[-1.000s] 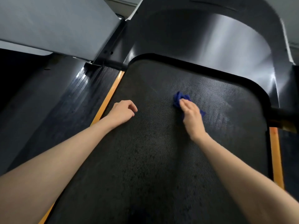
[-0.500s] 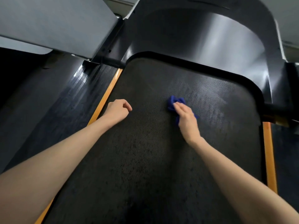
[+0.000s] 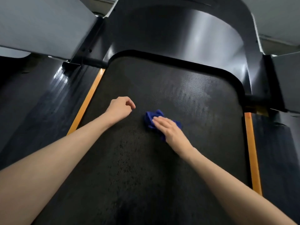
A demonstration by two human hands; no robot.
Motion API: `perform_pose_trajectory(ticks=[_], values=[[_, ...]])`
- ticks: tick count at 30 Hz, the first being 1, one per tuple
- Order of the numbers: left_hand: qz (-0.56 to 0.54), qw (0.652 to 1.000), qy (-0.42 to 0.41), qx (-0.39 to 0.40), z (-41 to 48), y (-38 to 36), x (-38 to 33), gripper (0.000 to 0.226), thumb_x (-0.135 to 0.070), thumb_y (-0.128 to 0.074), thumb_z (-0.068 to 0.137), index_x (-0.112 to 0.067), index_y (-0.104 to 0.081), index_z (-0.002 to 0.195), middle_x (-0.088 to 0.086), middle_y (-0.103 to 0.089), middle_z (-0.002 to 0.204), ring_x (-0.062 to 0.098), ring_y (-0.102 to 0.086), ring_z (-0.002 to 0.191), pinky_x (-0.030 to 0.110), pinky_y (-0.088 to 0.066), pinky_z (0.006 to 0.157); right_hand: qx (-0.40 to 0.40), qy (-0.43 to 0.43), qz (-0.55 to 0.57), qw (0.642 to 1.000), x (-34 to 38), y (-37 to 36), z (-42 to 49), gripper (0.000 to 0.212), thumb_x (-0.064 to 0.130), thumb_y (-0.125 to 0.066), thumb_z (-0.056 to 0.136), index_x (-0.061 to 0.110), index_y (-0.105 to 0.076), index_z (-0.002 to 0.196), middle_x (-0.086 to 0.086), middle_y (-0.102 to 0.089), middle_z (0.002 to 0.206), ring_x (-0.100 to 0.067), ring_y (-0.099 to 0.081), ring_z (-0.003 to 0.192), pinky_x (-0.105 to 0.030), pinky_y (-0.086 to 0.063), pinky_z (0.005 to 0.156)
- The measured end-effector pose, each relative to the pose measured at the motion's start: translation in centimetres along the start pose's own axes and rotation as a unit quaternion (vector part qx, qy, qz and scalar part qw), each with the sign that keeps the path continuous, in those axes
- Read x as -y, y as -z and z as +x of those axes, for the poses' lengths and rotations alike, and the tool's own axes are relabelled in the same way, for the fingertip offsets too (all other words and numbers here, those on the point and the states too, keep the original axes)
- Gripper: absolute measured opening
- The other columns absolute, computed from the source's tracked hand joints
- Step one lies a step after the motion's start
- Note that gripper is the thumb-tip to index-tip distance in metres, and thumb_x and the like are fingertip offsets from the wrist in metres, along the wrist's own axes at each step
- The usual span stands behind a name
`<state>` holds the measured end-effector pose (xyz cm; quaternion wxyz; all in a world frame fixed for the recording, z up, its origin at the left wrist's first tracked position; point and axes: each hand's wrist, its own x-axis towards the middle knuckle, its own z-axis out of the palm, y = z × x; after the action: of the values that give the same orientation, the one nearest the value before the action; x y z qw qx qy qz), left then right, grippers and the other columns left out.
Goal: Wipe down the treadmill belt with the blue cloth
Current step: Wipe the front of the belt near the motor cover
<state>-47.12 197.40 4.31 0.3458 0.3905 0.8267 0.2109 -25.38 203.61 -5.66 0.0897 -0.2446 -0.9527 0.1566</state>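
Centrally, the right hand (image 3: 170, 130) presses straight fingers on a crumpled blue cloth (image 3: 151, 117) on the black textured treadmill belt (image 3: 162, 179), the left hand (image 3: 120, 108) loosely curled, empty.

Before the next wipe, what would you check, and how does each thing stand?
1. Cloth under the right hand: ok, straight fingers press it onto the belt.
2. Cloth spread flat: not ok, it is bunched up.
3. Left hand out of the cloth's way: ok, it is apart from the cloth, to its left, fingers loosely curled and holding nothing.
4. Near part of the belt clean: not ok, dark specks show there.
5. Belt standing still: cannot tell from one picture.
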Motion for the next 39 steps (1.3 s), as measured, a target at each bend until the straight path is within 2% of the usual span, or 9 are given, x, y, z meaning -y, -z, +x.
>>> perform_pose_trajectory(ticks=[6, 8, 10, 13, 16, 24, 26, 32, 39], values=[[0.002, 1.0, -0.012, 0.02, -0.3, -0.2, -0.8, 0.027, -0.001, -0.042, 0.092, -0.015, -0.061, 0.103, 0.01, -0.055, 0.127, 0.018, -0.056, 0.108, 0.022, -0.04, 0.073, -0.146, -0.399, 0.02, 0.905, -8.5, 4.2, -2.8, 0.055, -0.014, -0.049, 0.075, -0.007, -0.048, 0.13, -0.022, -0.044, 0.139, -0.035, -0.039, 0.131, -0.032, -0.021, 0.113], [0.0, 1.0, -0.012, 0.016, -0.4, 0.0, -0.6, 0.028, 0.0, -0.041, 0.092, -0.015, -0.062, 0.103, 0.01, -0.057, 0.124, 0.018, -0.056, 0.108, 0.024, -0.04, 0.075, -0.171, -0.451, 0.045, 0.875, -6.0, 3.5, 0.2, 0.046, 0.005, -0.046, 0.078, -0.016, -0.052, 0.118, -0.029, -0.05, 0.128, -0.034, -0.047, 0.12, -0.038, -0.028, 0.108], [-0.006, 1.0, -0.008, 0.007, -0.3, 0.1, -0.7, 0.028, 0.0, -0.041, 0.091, -0.014, -0.063, 0.103, 0.01, -0.058, 0.121, 0.019, -0.055, 0.109, 0.026, -0.039, 0.079, -0.2, -0.382, 0.08, 0.899, -1.4, 1.3, 2.6, 0.039, 0.012, -0.04, 0.079, -0.014, -0.059, 0.101, -0.032, -0.057, 0.11, -0.037, -0.054, 0.103, -0.046, -0.04, 0.096], [0.002, 1.0, -0.003, 0.009, -0.3, -0.5, -0.9, 0.026, -0.002, -0.045, 0.09, -0.016, -0.064, 0.1, 0.008, -0.061, 0.117, 0.018, -0.054, 0.109, 0.025, -0.038, 0.081, -0.082, -0.167, 0.094, 0.978, 5.3, -1.9, 2.5, 0.047, -0.011, -0.047, 0.075, -0.003, -0.058, 0.121, -0.022, -0.055, 0.128, -0.035, -0.05, 0.122, -0.043, -0.031, 0.109], [0.019, 0.999, -0.009, 0.032, -0.2, -1.3, -1.4, 0.023, -0.003, -0.048, 0.09, -0.017, -0.063, 0.1, 0.006, -0.06, 0.119, 0.017, -0.052, 0.11, 0.025, -0.037, 0.083, -0.02, -0.06, 0.031, 0.998, 2.9, -0.8, 1.2, 0.054, -0.008, -0.046, 0.079, 0.003, -0.05, 0.132, -0.013, -0.048, 0.138, -0.029, -0.042, 0.131, -0.037, -0.023, 0.112], [0.022, 0.998, -0.019, 0.053, -0.5, -1.2, -1.8, 0.022, -0.002, -0.048, 0.091, -0.014, -0.062, 0.103, 0.008, -0.059, 0.12, 0.013, -0.05, 0.1, 0.025, -0.037, 0.079, -0.18, -0.409, 0.007, 0.894, -6.9, 3.4, -5.4, 0.05, -0.014, -0.049, 0.069, -0.006, -0.059, 0.118, -0.023, -0.057, 0.124, -0.038, -0.051, 0.118, -0.04, -0.036, 0.104], [0.017, 0.999, -0.015, 0.048, -0.5, -1.4, -1.9, 0.022, -0.002, -0.048, 0.091, -0.015, -0.063, 0.102, 0.007, -0.06, 0.118, 0.014, -0.051, 0.101, 0.025, -0.037, 0.081, -0.226, -0.401, 0.045, 0.887, -3.5, 1.4, -2.0, 0.036, -0.01, -0.05, 0.067, -0.006, -0.065, 0.099, -0.024, -0.064, 0.104, -0.042, -0.059, 0.1, -0.04, -0.043, 0.092], [0.037, 0.998, -0.024, 0.05, -0.6, -2.5, -2.6, 0.024, -0.003, -0.048, 0.089, -0.015, -0.063, 0.103, 0.006, -0.063, 0.113, 0.016, -0.052, 0.104, 0.024, -0.036, 0.081, -0.05, -0.12, 0.033, 0.991, 3.2, -0.4, -1.1, 0.057, -0.013, -0.047, 0.075, 0.003, -0.054, 0.129, -0.012, -0.052, 0.135, -0.029, -0.047, 0.126, -0.035, -0.027, 0.11], [0.046, 0.997, -0.016, 0.066, -0.8, -1.6, -1.7, 0.022, -0.002, -0.049, 0.089, -0.016, -0.063, 0.099, 0.006, -0.063, 0.114, 0.019, -0.053, 0.104, 0.03, -0.04, 0.087, -0.148, -0.398, -0.012, 0.905, -7.1, 4.2, -11.2, 0.052, -0.013, -0.052, 0.076, -0.002, -0.054, 0.127, -0.018, -0.05, 0.135, -0.033, -0.044, 0.128, -0.035, -0.03, 0.11]])
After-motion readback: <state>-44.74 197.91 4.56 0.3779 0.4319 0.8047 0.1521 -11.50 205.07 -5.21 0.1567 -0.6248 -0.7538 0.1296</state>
